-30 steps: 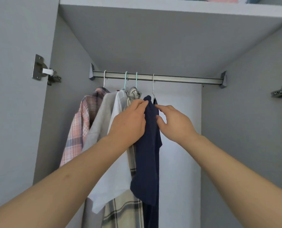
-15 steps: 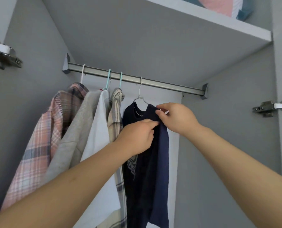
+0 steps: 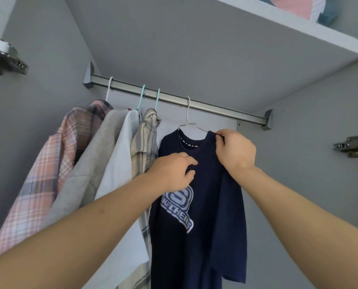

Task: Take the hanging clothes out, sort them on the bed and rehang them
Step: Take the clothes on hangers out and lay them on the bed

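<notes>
A navy T-shirt (image 3: 207,215) with a pale printed logo hangs on a white wire hanger (image 3: 188,119) from the metal wardrobe rail (image 3: 215,108). My right hand (image 3: 235,151) pinches the shirt's right shoulder just under the hanger. My left hand (image 3: 173,174) pinches the fabric of the chest below the collar. Left of it on the rail hang a beige checked shirt (image 3: 145,142), a white garment (image 3: 119,170), a grey top (image 3: 86,174) and a pink plaid shirt (image 3: 48,170).
The wardrobe's grey side walls close in on both sides, with door hinges at left (image 3: 9,61) and right (image 3: 351,146). A shelf (image 3: 257,19) lies above the rail, with folded pink and blue fabric (image 3: 299,6) on it. Bare rail runs right of the navy shirt.
The navy shirt has turned from edge-on to face me, showing its logo. My right hand moved to its right shoulder and my left hand dropped to the chest. The view tilted upward and left.
</notes>
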